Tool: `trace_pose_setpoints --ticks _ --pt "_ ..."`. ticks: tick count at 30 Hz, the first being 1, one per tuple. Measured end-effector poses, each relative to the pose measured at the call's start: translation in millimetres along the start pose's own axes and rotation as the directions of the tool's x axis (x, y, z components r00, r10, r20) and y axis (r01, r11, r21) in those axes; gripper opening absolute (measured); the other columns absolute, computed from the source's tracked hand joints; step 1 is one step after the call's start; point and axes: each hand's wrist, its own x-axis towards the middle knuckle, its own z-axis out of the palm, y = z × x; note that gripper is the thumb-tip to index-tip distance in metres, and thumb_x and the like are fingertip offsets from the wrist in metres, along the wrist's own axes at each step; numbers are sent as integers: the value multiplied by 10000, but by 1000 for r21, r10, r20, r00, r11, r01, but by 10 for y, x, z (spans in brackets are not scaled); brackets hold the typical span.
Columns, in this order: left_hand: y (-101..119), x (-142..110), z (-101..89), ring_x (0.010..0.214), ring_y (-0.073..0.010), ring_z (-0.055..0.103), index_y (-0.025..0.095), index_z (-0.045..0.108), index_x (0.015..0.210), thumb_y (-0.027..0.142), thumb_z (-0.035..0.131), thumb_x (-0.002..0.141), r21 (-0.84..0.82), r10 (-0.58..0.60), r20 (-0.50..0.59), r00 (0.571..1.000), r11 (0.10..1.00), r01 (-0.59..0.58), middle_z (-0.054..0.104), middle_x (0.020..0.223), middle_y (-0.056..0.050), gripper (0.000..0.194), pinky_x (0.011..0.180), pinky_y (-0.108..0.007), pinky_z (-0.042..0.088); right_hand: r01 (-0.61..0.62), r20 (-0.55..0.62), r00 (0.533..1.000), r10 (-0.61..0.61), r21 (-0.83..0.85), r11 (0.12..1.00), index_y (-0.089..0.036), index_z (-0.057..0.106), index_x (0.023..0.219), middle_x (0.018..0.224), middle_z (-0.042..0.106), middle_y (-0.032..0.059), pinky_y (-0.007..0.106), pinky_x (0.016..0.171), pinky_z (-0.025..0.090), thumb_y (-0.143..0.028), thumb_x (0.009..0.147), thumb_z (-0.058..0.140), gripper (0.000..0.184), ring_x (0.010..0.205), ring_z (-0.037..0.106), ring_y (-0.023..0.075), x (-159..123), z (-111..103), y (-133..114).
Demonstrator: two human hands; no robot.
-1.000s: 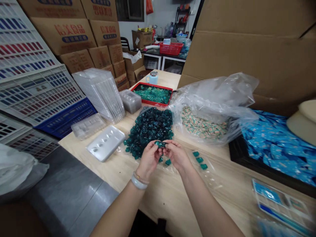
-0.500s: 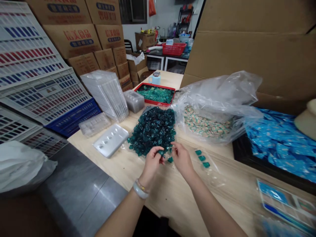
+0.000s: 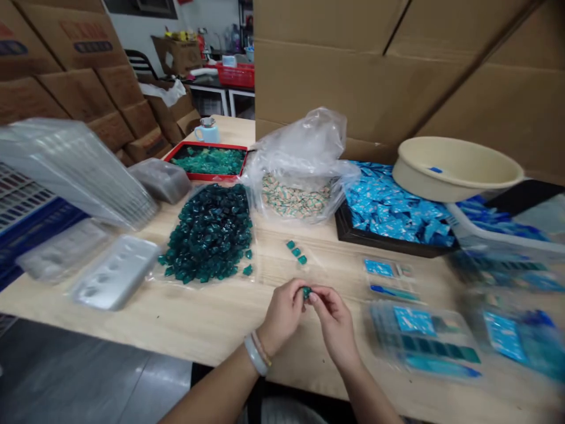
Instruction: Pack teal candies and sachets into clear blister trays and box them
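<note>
My left hand [image 3: 282,315] and my right hand [image 3: 333,321] meet near the table's front edge, pinching a small teal gel pod [image 3: 306,292] between their fingertips. Most of the pod is hidden by my fingers. A large heap of dark teal pods [image 3: 209,232] lies on clear plastic to the left of my hands. Two loose pods sit at its lower right edge. Three more pods [image 3: 295,251] stand in a short row beyond my fingers. A bracelet and a pale bangle circle my left wrist.
A red tray of lighter teal pieces [image 3: 207,160] sits behind the heap, beside a mug [image 3: 207,132]. Around it are a plastic bag of sachets [image 3: 295,197], blue sachets in a black tray [image 3: 391,215], stacked clear trays [image 3: 70,171], a white tray [image 3: 115,272], blue packs [image 3: 419,335] and a beige basin [image 3: 454,168].
The view has swung right, bringing the basin and more blue packs into sight. My hands have moved away from the heap, and both now pinch the pod together.
</note>
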Motion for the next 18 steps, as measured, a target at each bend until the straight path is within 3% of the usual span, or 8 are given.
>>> trace_pose_setpoints --ticks 3,5,8,11,15,18 --pt "61 87 129 824 -161 530 187 568 971 148 341 804 314 165 100 981 930 -189 583 879 -58 284 760 -296 427 -59 -59 996 60 27 998 -181 535 774 691 556 11 295 649 436 -315 731 544 142 657 522 144 75 -193 81" --pt "56 157 122 870 -164 520 168 482 1122 136 305 816 418 182 124 975 882 -218 572 941 -80 355 790 -302 423 -23 -103 994 21 -16 1000 -177 518 766 675 537 8 294 629 431 -312 736 529 138 634 510 142 214 -249 165" --pt "-39 231 41 934 -180 496 130 390 1211 118 305 812 570 168 96 981 799 -193 554 1013 -106 408 832 -338 405 102 -134 981 -144 -278 955 -163 528 785 734 540 40 320 654 423 -272 746 494 120 672 510 163 486 -235 296" --pt "-186 227 16 983 -200 469 143 535 1048 135 328 817 699 167 117 979 686 -200 551 1041 -97 310 872 -376 371 247 44 964 -263 -520 817 -147 564 816 795 551 75 343 718 416 -200 754 443 146 756 508 189 712 -162 384" --pt "-265 155 55 957 -176 483 156 587 936 159 336 828 733 191 143 971 639 -233 577 992 -71 273 874 -337 376 365 236 931 -279 -643 673 -140 586 849 818 572 90 343 750 415 -161 763 404 202 803 505 201 801 -104 473" --pt "-198 208 -250 969 -149 482 194 577 959 195 411 804 721 243 144 959 638 -270 576 1009 -38 227 892 -284 367 406 277 913 -300 -696 593 -134 582 897 845 586 99 365 761 415 -207 775 420 216 828 503 220 751 -141 567"
